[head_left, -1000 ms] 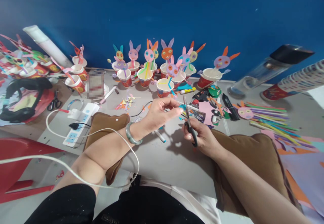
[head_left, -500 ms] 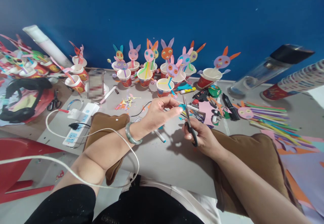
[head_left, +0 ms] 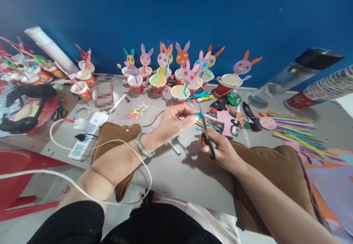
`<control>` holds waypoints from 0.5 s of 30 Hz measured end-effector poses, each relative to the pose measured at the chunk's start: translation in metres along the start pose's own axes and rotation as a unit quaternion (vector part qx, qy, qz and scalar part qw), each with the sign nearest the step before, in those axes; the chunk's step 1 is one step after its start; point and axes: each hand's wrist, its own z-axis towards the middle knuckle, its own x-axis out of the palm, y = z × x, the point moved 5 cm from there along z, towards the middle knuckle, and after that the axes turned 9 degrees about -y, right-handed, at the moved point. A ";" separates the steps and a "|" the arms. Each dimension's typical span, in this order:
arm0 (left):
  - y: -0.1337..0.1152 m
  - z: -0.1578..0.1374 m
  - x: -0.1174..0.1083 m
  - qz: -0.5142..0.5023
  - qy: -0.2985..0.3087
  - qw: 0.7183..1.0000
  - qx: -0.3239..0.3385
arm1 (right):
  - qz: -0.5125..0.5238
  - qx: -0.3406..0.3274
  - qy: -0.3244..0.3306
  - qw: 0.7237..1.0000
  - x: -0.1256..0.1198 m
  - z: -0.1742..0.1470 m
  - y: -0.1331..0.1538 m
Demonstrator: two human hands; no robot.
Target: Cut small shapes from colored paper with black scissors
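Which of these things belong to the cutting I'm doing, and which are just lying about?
In the job:
black-handled scissors, right hand
small teal piece, left hand
rabbit-figure cups, probably

Just lying about, seemingly:
power strip
black-lidded clear bottle
second scissors

place: handicraft workspace | evidence: rabbit-topped paper cups [head_left: 179, 98], paper scraps [head_left: 138, 112], scissors [head_left: 204, 124], coloured strips [head_left: 296, 126]

Paper scrap [head_left: 199, 116]: teal. Scissors [head_left: 204, 124] beside it: black handles, silver-grey blades. Bangle [head_left: 143, 146]: mottled grey-green. Wall [head_left: 176, 8]: blue. Tabletop [head_left: 176, 179]: grey. Right cushion [head_left: 270, 174]: brown, darker edging. Rightmost upright rabbit head [head_left: 242, 67]: lilac, orange ears. Its cup [head_left: 224, 89]: red outside, white inside. Straws [head_left: 296, 126]: green, yellow, purple, orange, blue. Power strip [head_left: 89, 129]: white, sockets blue. Cable [head_left: 35, 170]: white. Chair [head_left: 24, 165]: red.
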 end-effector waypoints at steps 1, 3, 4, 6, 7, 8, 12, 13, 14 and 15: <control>0.001 0.000 0.000 0.002 0.003 1.000 -0.001 | 0.001 -0.001 0.001 1.000 0.000 0.000 0.001; 0.003 0.000 0.000 0.008 0.009 1.000 -0.002 | 0.002 -0.001 0.003 1.000 0.000 0.000 0.001; 0.003 0.000 0.000 0.011 0.011 1.000 -0.002 | 0.003 0.000 0.003 1.000 0.000 0.000 0.001; 0.004 0.000 0.000 0.012 0.012 1.000 0.000 | 0.002 0.001 0.002 1.000 0.000 0.000 0.001; 0.004 0.000 0.000 0.012 0.012 1.000 -0.001 | 0.001 0.002 0.001 1.000 -0.001 -0.001 0.001; 0.004 -0.001 0.000 0.011 0.011 1.000 -0.003 | 0.001 0.001 -0.001 1.000 -0.001 -0.001 0.001; 0.002 -0.001 0.000 0.005 0.007 1.000 -0.008 | 0.000 -0.003 -0.001 1.000 -0.001 -0.001 0.000; 0.001 -0.001 0.000 0.005 0.006 1.000 -0.008 | -0.001 -0.003 0.000 1.000 -0.001 -0.001 -0.001; 0.001 -0.001 0.000 0.006 0.006 1.000 -0.008 | -0.002 -0.004 0.001 1.000 -0.001 -0.001 -0.001; 0.000 0.000 0.000 0.009 0.006 1.000 -0.009 | -0.002 -0.004 0.002 1.000 -0.001 -0.001 -0.002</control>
